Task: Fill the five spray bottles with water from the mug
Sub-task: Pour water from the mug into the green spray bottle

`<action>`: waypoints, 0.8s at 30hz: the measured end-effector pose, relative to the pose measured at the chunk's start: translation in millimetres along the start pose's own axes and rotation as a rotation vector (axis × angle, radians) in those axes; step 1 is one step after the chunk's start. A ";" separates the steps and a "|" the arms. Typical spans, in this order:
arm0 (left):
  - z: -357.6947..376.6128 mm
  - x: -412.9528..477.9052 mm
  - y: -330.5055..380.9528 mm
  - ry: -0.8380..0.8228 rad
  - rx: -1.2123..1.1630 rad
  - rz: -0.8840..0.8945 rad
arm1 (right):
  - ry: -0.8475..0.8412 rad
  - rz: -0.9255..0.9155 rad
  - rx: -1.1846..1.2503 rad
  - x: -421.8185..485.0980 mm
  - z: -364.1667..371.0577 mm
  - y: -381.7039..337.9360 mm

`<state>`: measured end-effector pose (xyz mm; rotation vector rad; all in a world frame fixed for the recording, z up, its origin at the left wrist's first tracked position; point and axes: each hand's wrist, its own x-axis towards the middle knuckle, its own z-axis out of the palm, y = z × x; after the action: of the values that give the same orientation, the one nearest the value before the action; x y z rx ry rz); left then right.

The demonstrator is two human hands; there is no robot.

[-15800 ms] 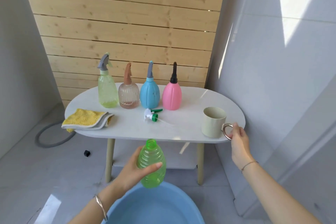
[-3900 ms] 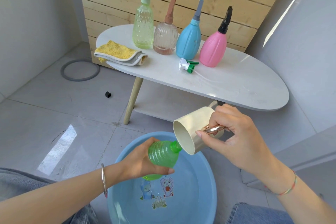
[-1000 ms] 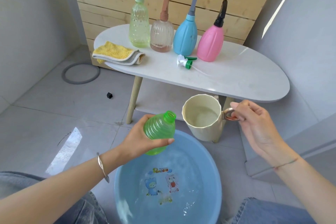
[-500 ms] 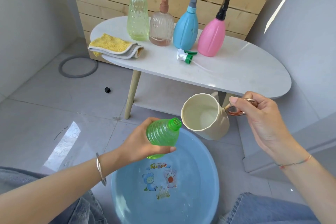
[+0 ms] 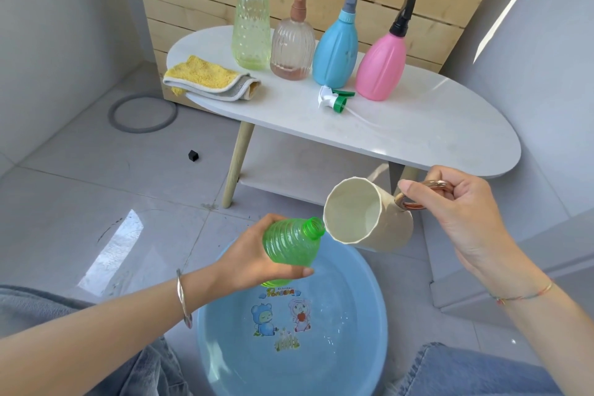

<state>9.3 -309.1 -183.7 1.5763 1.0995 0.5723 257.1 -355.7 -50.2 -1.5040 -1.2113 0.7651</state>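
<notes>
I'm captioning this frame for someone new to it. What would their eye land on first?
The left hand grips an uncapped ribbed green plastic bottle over a round blue plastic basin, while the right hand tilts a cream faceted mug toward the bottle's mouth. Behind, a pale green spray bottle, a brownish clear spray bottle, a blue spray bottle and a pink spray bottle stand capped on the white oval table.

Desk (image 5: 450,125), back edge, row left to right: leftmost bottle (image 5: 251,29), second bottle (image 5: 292,45), third bottle (image 5: 336,51), rightmost bottle (image 5: 381,67). Cloth (image 5: 209,79) at the left end, before the leftmost bottle. Loose spray head (image 5: 334,100) lies before the third bottle.

Floor (image 5: 80,202): basin (image 5: 360,305) before the desk, ring (image 5: 143,112) left of the desk.

Over the basin's far rim: open bottle (image 5: 289,247) in the left grip (image 5: 247,257), tipped right. Mug (image 5: 363,219) in the right grip (image 5: 456,212), to its right, rim just beside the bottle's neck.
</notes>
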 end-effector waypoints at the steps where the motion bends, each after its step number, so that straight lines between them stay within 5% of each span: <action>1: 0.2 0.2 -1.6 -0.002 0.011 -0.006 | -0.008 -0.003 -0.009 -0.1 -0.4 0.7; 24: 1.5 -1.0 -1.0 -0.015 0.012 -0.020 | -0.034 -0.049 -0.080 1.7 3.0 1.3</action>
<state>9.8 -310.6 -184.9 1.5754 1.1080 0.5404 255.3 -353.0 -52.1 -1.5257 -1.3127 0.7201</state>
